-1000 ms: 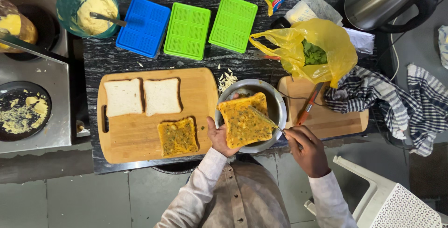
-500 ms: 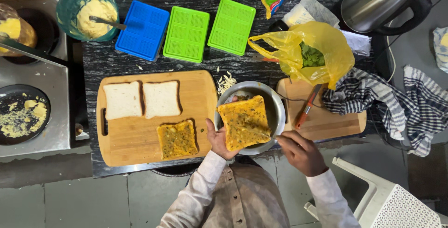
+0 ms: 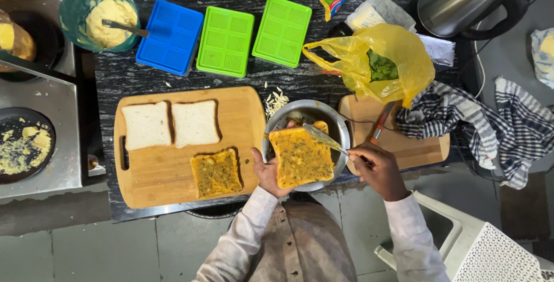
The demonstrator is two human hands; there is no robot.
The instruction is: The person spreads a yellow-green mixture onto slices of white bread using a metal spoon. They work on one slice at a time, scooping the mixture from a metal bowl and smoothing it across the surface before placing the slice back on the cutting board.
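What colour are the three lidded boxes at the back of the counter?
One blue box and two green boxes, clearest in the head view.

Bread slice (image 3: pixel 301 157) coated yellow-orange with green flecks; a second coated slice (image 3: pixel 216 173) alike. Two plain slices (image 3: pixel 171 124) white. Cutting board (image 3: pixel 242 115) pale wood. Three ribbed lids: one blue (image 3: pixel 170 37), two bright green (image 3: pixel 254 35). Bag (image 3: pixel 375 57) yellow. Cloth (image 3: pixel 490 126) dark blue and white checked. Bowl (image 3: pixel 340 129) silver. Counter (image 3: pixel 115 74) black, marbled.
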